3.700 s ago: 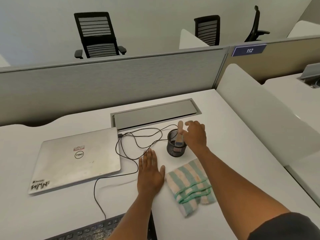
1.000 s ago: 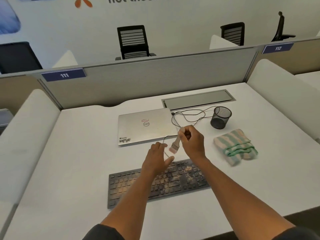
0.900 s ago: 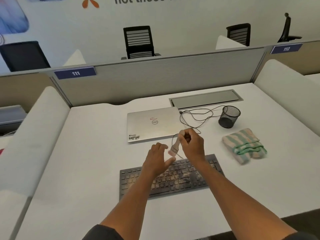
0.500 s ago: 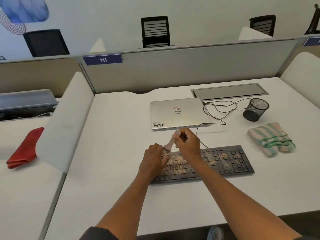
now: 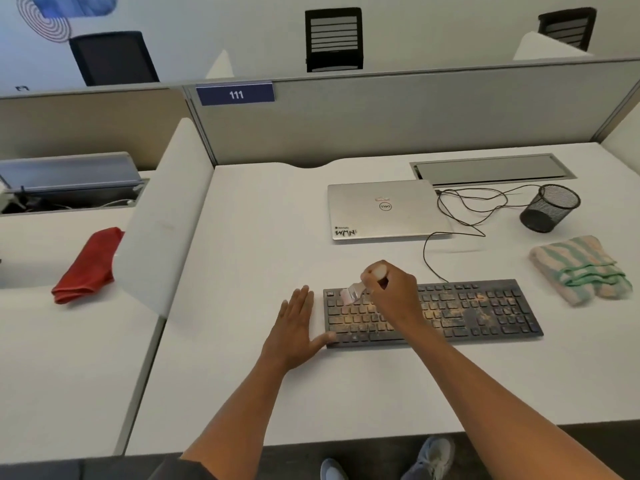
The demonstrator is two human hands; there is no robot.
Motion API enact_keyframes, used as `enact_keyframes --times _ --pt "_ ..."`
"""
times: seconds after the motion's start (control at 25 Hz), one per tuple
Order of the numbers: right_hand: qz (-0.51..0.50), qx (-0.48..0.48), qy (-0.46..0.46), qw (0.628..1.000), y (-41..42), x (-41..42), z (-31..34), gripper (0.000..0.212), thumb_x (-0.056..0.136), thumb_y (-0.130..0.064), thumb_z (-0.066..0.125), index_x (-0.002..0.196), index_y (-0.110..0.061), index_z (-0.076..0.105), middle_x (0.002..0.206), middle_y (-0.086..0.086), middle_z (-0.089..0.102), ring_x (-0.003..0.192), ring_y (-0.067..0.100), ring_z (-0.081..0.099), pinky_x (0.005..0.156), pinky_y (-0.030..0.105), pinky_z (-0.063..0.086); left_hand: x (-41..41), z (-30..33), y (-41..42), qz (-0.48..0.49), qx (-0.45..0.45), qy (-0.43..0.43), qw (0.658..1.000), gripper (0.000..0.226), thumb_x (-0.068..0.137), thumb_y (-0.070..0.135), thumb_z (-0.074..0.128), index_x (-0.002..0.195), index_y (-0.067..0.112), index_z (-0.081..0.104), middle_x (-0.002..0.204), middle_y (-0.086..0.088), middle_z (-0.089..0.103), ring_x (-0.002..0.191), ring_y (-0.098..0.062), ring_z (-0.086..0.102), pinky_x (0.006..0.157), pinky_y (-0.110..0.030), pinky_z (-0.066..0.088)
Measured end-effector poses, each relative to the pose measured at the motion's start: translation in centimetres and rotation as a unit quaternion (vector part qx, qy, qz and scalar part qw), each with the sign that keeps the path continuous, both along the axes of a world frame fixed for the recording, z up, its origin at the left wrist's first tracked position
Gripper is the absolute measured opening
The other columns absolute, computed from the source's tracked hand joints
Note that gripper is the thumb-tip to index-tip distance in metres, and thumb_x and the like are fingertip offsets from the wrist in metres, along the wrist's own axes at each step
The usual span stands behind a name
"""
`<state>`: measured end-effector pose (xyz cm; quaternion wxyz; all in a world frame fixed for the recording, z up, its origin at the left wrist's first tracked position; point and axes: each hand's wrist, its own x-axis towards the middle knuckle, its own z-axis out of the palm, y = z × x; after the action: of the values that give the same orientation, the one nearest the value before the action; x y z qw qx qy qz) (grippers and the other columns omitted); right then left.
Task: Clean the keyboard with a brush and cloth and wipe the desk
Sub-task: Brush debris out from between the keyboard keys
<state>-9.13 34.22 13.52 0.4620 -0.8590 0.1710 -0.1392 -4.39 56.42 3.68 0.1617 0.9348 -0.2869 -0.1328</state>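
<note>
Right hand [image 5: 393, 292] grips brush [image 5: 353, 293], bristles at keyboard [image 5: 485, 310] top-left. Left hand [image 5: 294, 323] flat, fingers straight, steadying edge. Keys dusty; cloth [image 5: 581, 268] untouched; desk [image 5: 263, 244] unwiped.

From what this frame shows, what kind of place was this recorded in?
Most likely an open-plan office. A numbered plate "111" sits on a grey divider panel, office chairs stand beyond it, and the white desk carries a closed laptop and keyboard.
</note>
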Motion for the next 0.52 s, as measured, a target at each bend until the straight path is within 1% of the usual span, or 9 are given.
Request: enact_keyframes --times 0.04,0.12,0.2,0.28,0.36,0.4,0.48,0.52 --pt "-0.002 0.001 -0.001 1.0 0.2 -0.3 -0.2 0.012 0.093 -0.021 0.062 0.083 -0.021 0.068 0.072 -0.012 0.066 0.068 -0.003 0.06 0.056 0.007 0.04 -0.2 -0.4 0.5 -0.01 0.023 0.002 1.0 0.113 0.084 0.088 0.026 0.161 0.013 -0.009 0.165 0.001 -0.023 0.152 -0.014 -0.024 0.126 -0.041 -0.008" --pt "0.007 0.011 0.0 1.0 0.9 -0.7 -0.5 0.014 0.096 -0.02 0.058 0.085 -0.02 0.067 0.072 -0.01 0.066 0.067 -0.001 0.06 0.056 0.009 0.041 -0.6 -1.0 0.5 -0.025 0.051 -0.01 0.998 0.124 0.074 0.097 0.013 0.159 0.011 -0.015 0.164 -0.002 -0.027 0.151 -0.016 -0.028 0.125 -0.045 -0.011" --pt "0.022 0.001 -0.002 1.0 1.6 -0.9 -0.8 0.015 0.098 -0.02 0.055 0.086 -0.019 0.065 0.072 -0.008 0.065 0.066 0.002 0.059 0.057 0.012 0.042 -1.0 -1.4 -0.2 -0.028 0.066 -0.02 0.997 0.128 0.073 0.1 0.016 0.158 0.01 -0.019 0.164 -0.004 -0.029 0.15 -0.017 -0.031 0.124 -0.047 -0.013" --pt "0.04 -0.024 -0.016 0.999 2.0 -0.9 -1.1 0.015 0.098 -0.019 0.055 0.086 -0.019 0.064 0.071 -0.009 0.064 0.067 0.003 0.058 0.058 0.011 0.04 -1.5 -1.6 -1.0 -0.027 0.076 -0.036 0.996 0.128 0.076 0.098 0.023 0.157 0.01 -0.022 0.163 -0.005 -0.031 0.149 -0.018 -0.033 0.123 -0.048 -0.015" --pt "0.063 -0.043 -0.025 0.997 2.2 -0.6 -1.4 0.015 0.099 -0.02 0.055 0.087 -0.019 0.064 0.073 -0.01 0.064 0.069 0.002 0.058 0.061 0.013 0.04 -1.7 -1.6 -1.5 -0.023 0.077 -0.045 0.996 0.126 0.077 0.098 0.021 0.155 0.011 -0.025 0.164 -0.006 -0.03 0.149 -0.019 -0.034 0.122 -0.05 -0.016" --pt "0.076 -0.054 -0.025 0.995 2.3 -0.4 -1.6 0.015 0.099 -0.022 0.055 0.087 -0.02 0.064 0.075 -0.011 0.064 0.071 0.002 0.058 0.062 0.016 0.042 -1.8 -1.8 -1.7 -0.02 0.077 -0.047 0.996 0.125 0.076 0.099 0.018 0.154 0.012 -0.025 0.164 -0.007 -0.029 0.15 -0.02 -0.032 0.122 -0.051 -0.016" --pt "0.109 -0.065 -0.033 0.991 2.4 0.0 -1.9 0.013 0.098 -0.023 0.056 0.089 -0.021 0.066 0.079 -0.009 0.065 0.076 0.004 0.058 0.067 0.023 0.046 -1.9 -1.9 -2.0 -0.013 0.08 -0.058 0.995 0.123 0.076 0.099 0.016 0.156 0.012 -0.021 0.166 -0.008 -0.025 0.151 -0.021 -0.029 0.123 -0.052 -0.013" --pt "0.129 -0.063 -0.041 0.989 2.4 0.2 -2.1 0.012 0.097 -0.022 0.058 0.09 -0.021 0.068 0.083 -0.008 0.066 0.079 0.005 0.058 0.071 0.025 0.046 -1.9 -1.9 -2.0 -0.011 0.082 -0.061 0.995 0.123 0.077 0.098 0.017 0.158 0.012 -0.018 0.166 -0.008 -0.023 0.152 -0.021 -0.028 0.123 -0.053 -0.012"
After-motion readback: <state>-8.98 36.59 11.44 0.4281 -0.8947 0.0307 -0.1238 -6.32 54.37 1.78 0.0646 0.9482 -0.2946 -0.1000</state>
